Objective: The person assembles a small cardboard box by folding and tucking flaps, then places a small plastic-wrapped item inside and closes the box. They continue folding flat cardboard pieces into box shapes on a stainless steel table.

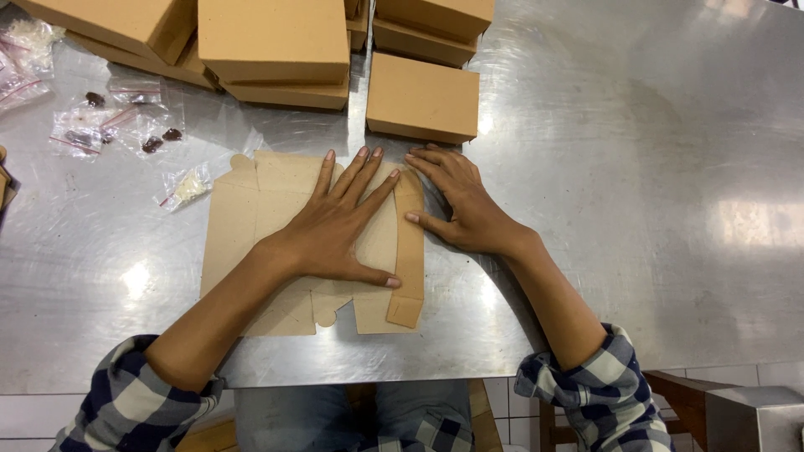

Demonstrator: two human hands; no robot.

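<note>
— Where's the flat cardboard blank [276, 209]?
— On the table [653, 209], under the left hand [335, 230]; right hand [461, 205] at its right edge.
— Behind it?
— Folded boxes [423, 96]; small bags [126, 125] lie left.

- Bright overhead light, sharp focus throughout.
- Glare patches on the brushed steel table [636, 167], strongest at right edge.
- Soft shadows under both forearms.
- Slight wide-angle bending at corners.

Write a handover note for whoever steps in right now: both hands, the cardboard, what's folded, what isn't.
Left hand: flat, pressing the unfolded brown cardboard box blank on the steel table.
Right hand: open, fingertips on the blank's right side flap, which is creased over.
Done: finished brown cardboard boxes stacked behind.
Left: the blank mostly lies flat, its other flaps unfolded.
</note>
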